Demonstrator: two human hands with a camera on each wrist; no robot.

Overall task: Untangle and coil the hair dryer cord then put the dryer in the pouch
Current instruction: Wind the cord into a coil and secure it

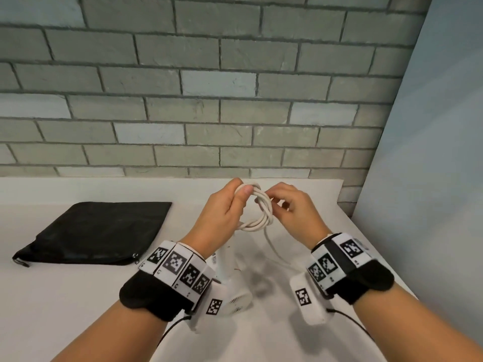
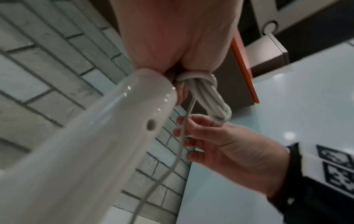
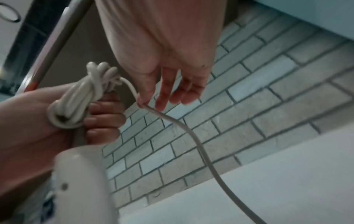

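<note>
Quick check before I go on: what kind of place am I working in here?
Probably a staged indoor work counter rather than a real bathroom: a plain white table against a grey brick wall, bearing only the hair dryer and a black pouch.

Ahead of you runs a wall of grey-green bricks [image 1: 198,82] with dark mortar lines — a few bricks paler than the rest. It meets a plain pale blue wall [image 1: 433,142] on your right. Below them lies a white tabletop [image 1: 78,296] under soft, even light; faint shadows fall on it.
</note>
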